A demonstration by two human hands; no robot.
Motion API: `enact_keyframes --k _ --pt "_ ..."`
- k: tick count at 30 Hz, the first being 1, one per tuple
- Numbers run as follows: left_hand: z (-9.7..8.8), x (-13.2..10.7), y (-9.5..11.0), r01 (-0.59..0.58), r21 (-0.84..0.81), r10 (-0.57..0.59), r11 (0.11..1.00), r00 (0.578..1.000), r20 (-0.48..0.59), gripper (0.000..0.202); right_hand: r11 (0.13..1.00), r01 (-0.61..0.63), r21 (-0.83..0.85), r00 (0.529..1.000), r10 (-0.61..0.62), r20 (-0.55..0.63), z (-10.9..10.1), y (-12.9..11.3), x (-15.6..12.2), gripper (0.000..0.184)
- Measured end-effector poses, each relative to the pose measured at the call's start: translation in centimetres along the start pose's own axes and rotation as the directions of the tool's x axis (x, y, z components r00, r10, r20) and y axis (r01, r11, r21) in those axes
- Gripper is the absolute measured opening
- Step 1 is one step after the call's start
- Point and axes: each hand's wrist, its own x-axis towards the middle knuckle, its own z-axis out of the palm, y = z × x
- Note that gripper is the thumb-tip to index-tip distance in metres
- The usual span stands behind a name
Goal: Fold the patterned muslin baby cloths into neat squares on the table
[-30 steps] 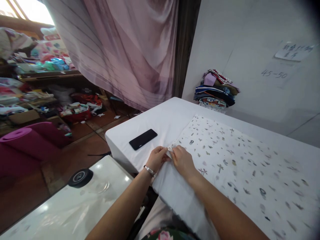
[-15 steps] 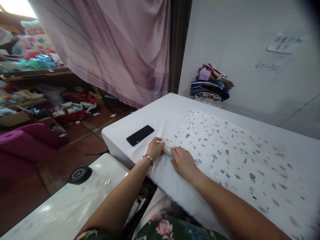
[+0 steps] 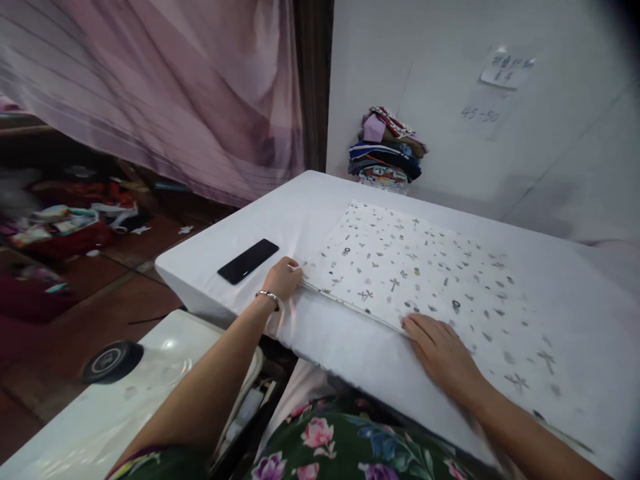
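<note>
A white printed fabric (image 3: 420, 267) with small dark motifs lies flat on a table draped in a white cloth (image 3: 325, 207). My left hand (image 3: 284, 278), a bracelet on its wrist, is closed on the fabric's near left corner. Further right, my right hand (image 3: 440, 350) lies flat with fingers stretched out on the fabric's near edge. A black phone (image 3: 248, 261) rests on the cloth just left of my left hand.
A stack of folded clothes (image 3: 386, 152) sits at the table's far edge against the white wall. A pink curtain (image 3: 165, 87) hangs at the left. A glossy white surface (image 3: 130, 393) with a round black object (image 3: 106, 361) stands below left. Clutter covers the brown floor.
My right hand has slid to the right along the fabric's near edge, away from the left hand. The left hand stays at the corner. The camera has turned to the right.
</note>
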Motion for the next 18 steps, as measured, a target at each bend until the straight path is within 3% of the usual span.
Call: enact_keyframes --k 3,6,12,14,18 --pt "-0.5 0.2 0.6 0.009 0.044 -0.009 0.999 1.000 0.012 0.020 0.999 -0.034 0.036 0.999 0.035 -0.025 -0.4 0.2 -1.2 0.036" --pt "-0.5 0.2 1.0 -0.052 0.220 0.052 0.974 0.999 0.003 0.022 0.987 -0.073 0.142 0.997 0.078 -0.027 -1.2 0.5 -1.1 0.028" --pt "0.0 -0.3 1.4 -0.097 0.493 0.095 0.865 0.995 0.030 0.028 0.894 -0.309 0.325 0.950 0.308 0.056 -3.1 1.3 -0.2 0.026" --pt "0.0 -0.4 1.5 -0.099 0.518 0.099 0.850 0.995 0.028 0.029 0.923 -0.276 0.267 0.961 0.271 0.055 -3.1 1.2 -0.2 0.027" --pt "-0.1 -0.4 1.7 -0.095 0.550 0.097 0.829 0.995 0.026 0.030 0.990 -0.097 0.105 0.993 0.090 0.070 -2.9 0.9 -0.3 0.029"
